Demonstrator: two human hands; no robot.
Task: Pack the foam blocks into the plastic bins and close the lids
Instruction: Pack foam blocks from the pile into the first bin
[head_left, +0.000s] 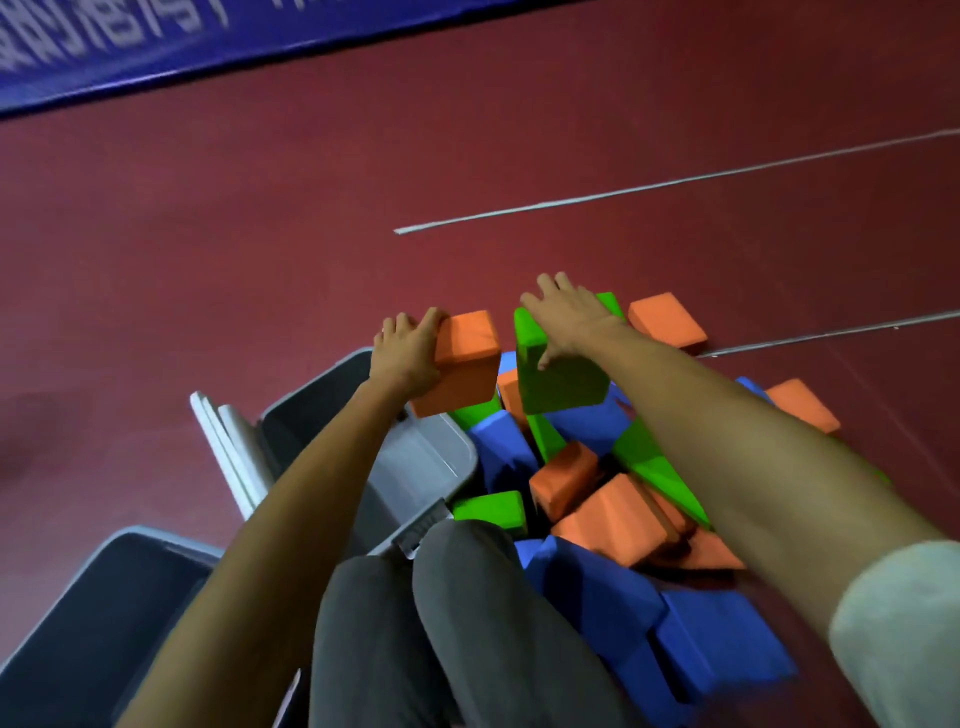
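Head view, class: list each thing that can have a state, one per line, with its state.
Left hand: gripping the orange block.
Right hand: gripping the green block.
Near bin: open.
Far bin: open.
Block pile: loose on the floor.
Lids: off, beside the far bin.

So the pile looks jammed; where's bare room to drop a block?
Free: the grey bin under the left hand, the dark bin beside it, and the red floor beyond. Crowded: the block pile below the right hand.
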